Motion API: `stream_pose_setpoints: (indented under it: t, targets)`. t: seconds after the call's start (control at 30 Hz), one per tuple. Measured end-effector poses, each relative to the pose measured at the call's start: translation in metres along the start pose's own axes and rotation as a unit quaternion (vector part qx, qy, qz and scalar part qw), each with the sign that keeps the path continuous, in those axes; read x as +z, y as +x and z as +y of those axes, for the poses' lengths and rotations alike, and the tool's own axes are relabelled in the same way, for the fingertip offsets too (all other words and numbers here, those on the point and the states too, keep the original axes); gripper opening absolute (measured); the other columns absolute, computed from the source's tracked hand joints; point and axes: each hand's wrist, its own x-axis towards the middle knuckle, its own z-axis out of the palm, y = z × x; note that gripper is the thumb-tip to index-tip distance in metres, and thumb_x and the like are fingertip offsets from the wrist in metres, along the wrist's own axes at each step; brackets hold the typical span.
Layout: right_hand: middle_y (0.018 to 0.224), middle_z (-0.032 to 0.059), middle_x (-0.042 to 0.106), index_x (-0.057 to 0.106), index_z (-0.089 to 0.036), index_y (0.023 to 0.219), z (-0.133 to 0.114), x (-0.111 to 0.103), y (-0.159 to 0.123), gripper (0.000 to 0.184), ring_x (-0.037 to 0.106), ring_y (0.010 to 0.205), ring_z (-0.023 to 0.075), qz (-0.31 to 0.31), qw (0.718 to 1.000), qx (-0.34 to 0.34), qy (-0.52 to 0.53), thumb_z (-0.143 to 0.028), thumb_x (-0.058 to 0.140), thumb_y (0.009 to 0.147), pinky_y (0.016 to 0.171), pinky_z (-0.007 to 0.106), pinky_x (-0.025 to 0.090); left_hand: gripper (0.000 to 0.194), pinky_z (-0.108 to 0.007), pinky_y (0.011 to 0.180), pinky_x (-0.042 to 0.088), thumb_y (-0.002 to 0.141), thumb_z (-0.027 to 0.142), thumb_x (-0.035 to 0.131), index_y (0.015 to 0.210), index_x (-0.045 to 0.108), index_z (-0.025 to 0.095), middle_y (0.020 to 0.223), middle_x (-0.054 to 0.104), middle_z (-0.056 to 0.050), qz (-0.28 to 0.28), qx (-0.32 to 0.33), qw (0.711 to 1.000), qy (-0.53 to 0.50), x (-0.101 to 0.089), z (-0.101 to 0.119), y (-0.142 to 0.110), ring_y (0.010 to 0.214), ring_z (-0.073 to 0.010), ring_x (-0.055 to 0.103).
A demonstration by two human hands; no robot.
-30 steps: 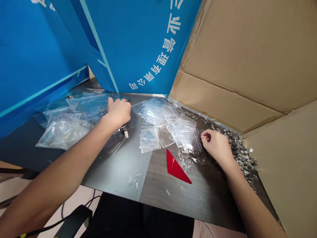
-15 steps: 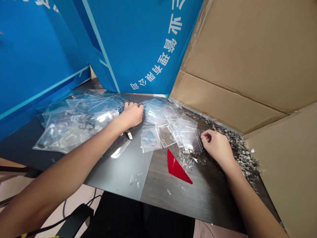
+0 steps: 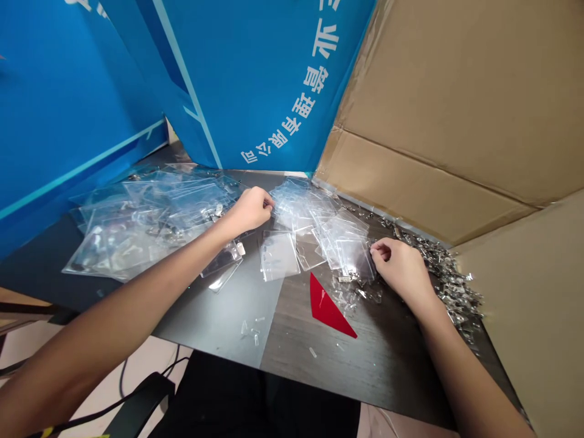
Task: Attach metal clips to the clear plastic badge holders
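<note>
My left hand (image 3: pixel 249 210) rests with closed fingertips against the edge of a stack of clear plastic badge sleeves (image 3: pixel 314 234). To its left lies a larger heap of clear plastic sleeves (image 3: pixel 132 234). My right hand (image 3: pixel 396 266) is curled at the stack's right side, its fingertips against the sleeves. Beside it spreads a pile of small metal clips (image 3: pixel 449 274). Whether either hand holds a thin sleeve or a small part is hidden by the fingers. Small clear plastic pieces (image 3: pixel 351 296) are scattered just below my right fingers.
A red plastic triangle (image 3: pixel 326 310) lies on the dark wood-grain table (image 3: pixel 365 359), which is partly covered by a grey mat (image 3: pixel 214 310). Blue printed banners (image 3: pixel 260 79) stand behind, and cardboard sheets (image 3: pixel 433 115) wall off the right side.
My left hand has moved right, from the heap of sleeves to the edge of the middle stack. A sleeve below it has shifted. My right hand has barely moved.
</note>
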Motion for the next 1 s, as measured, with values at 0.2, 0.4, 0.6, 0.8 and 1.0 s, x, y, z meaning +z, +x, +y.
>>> stream_pose_setpoints:
  t: [0.2, 0.4, 0.6, 0.8, 1.0]
  targets:
    - [0.082, 0.0040, 0.080, 0.074, -0.023, 0.083, -0.002, -0.001, -0.001, 0.014, 0.074, 0.074, 0.0223, 0.000, 1.000, 0.000, 0.008, -0.017, 0.065, 0.092, 0.072, 0.031, 0.047, 0.026, -0.040, 0.094, 0.063, 0.081, 0.010, 0.072, 0.102, 0.088, 0.014, 0.107, 0.086, -0.016, -0.022, -0.095, 0.981, -0.169, 0.012, 0.011, -0.003, 0.102, -0.0298, 0.080]
    - [0.082, 0.0039, 0.081, 0.075, -0.023, 0.083, -0.003, -0.001, -0.001, 0.014, 0.075, 0.076, 0.0226, -0.004, 1.000, -0.005, 0.021, -0.017, 0.065, 0.091, 0.074, 0.032, 0.050, 0.018, -0.038, 0.100, 0.066, 0.080, 0.006, 0.078, 0.093, 0.087, 0.014, 0.110, 0.086, -0.017, -0.042, -0.159, 0.933, -0.320, 0.011, 0.016, -0.001, 0.101, -0.0231, 0.080]
    - [0.081, 0.0046, 0.081, 0.074, -0.023, 0.082, -0.006, 0.000, -0.002, 0.014, 0.075, 0.075, 0.0228, 0.002, 1.000, -0.003, 0.023, -0.018, 0.065, 0.090, 0.074, 0.032, 0.051, 0.017, -0.041, 0.096, 0.065, 0.085, 0.007, 0.077, 0.096, 0.088, 0.015, 0.101, 0.085, -0.015, -0.039, -0.179, 0.916, -0.356, 0.012, 0.019, -0.004, 0.096, -0.0213, 0.078]
    - [0.084, 0.0052, 0.081, 0.075, -0.022, 0.085, -0.005, -0.001, -0.002, 0.013, 0.075, 0.077, 0.0230, 0.011, 1.000, -0.005, 0.012, -0.019, 0.064, 0.092, 0.074, 0.033, 0.051, 0.011, -0.041, 0.077, 0.062, 0.076, 0.016, 0.087, 0.081, 0.078, 0.017, 0.081, 0.079, -0.011, -0.005, -0.179, 0.936, -0.302, 0.014, 0.020, -0.005, 0.076, -0.0204, 0.071]
    - [0.089, 0.0080, 0.080, 0.074, -0.023, 0.087, -0.006, -0.005, -0.004, 0.014, 0.073, 0.079, 0.0261, 0.045, 0.999, 0.000, -0.010, -0.020, 0.063, 0.094, 0.076, 0.036, 0.049, 0.015, -0.037, 0.078, 0.058, 0.077, 0.013, 0.077, 0.089, 0.070, 0.018, 0.081, 0.075, -0.007, 0.079, -0.116, 0.967, -0.212, -0.010, 0.026, -0.009, 0.082, -0.0226, 0.070]
